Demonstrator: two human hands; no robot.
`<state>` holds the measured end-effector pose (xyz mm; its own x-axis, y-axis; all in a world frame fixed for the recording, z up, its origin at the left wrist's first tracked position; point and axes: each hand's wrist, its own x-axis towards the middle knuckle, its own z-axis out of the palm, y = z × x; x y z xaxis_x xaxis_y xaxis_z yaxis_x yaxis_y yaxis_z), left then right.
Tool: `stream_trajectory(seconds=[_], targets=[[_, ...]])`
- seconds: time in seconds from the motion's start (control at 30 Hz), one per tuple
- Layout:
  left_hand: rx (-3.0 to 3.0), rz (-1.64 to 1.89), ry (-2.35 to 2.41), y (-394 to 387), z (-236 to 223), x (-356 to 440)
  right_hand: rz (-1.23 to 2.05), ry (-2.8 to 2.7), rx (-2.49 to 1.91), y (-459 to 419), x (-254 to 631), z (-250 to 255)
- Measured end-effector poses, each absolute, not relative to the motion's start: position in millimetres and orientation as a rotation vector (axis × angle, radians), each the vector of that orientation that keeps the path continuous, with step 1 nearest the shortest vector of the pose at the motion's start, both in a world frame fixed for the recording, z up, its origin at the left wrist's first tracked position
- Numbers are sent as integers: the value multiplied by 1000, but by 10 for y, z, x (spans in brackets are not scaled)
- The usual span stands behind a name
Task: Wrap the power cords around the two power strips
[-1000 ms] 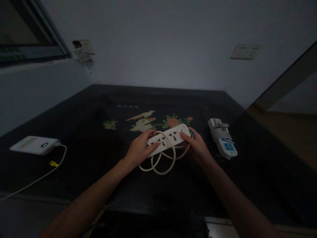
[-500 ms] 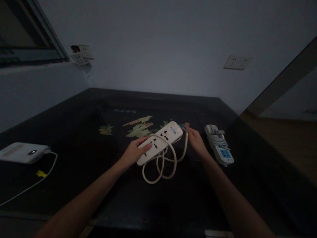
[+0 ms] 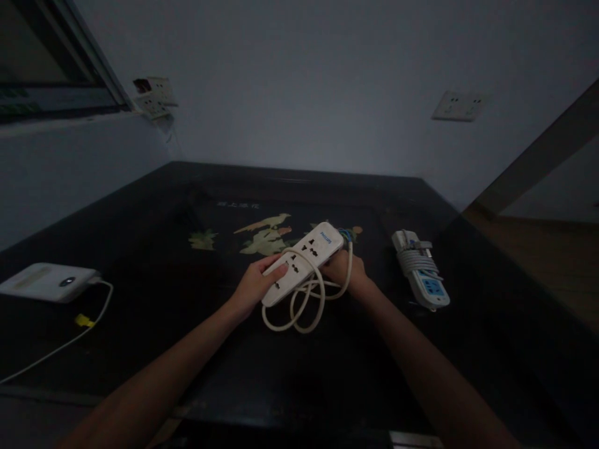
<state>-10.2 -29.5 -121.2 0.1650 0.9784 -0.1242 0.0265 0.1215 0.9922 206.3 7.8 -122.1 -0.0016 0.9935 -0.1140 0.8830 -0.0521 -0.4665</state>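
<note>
Head view: between both hands, the left (image 3: 259, 285) clamped on it (right (image 3: 344, 269) partly hidden), slants the power strip (image 3: 303, 264).

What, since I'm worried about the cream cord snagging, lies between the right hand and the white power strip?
Nothing visible: the right hand is at the edge of the white power strip, its fingertips hidden there. The cream cord passes in front of that hand, though, and loops over the strip's socket face.

1. The only camera sits on the person's head, facing forward and down over both hands (image 3: 256, 284).
2. From there it takes in the whole dark tabletop (image 3: 224, 362) close below, and the wall (image 3: 299, 87) beyond.
</note>
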Motion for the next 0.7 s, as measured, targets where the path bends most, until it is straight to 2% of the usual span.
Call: stream_trajectory(seconds=[0.4, 0.7], targets=[[979, 1202, 1174, -240, -1227, -126, 739, -1598, -1715, -92, 2330, -1354], [1010, 1181, 1313, -179, -1211, -185, 882, -1312, -1542, -551, 2690, -1162]])
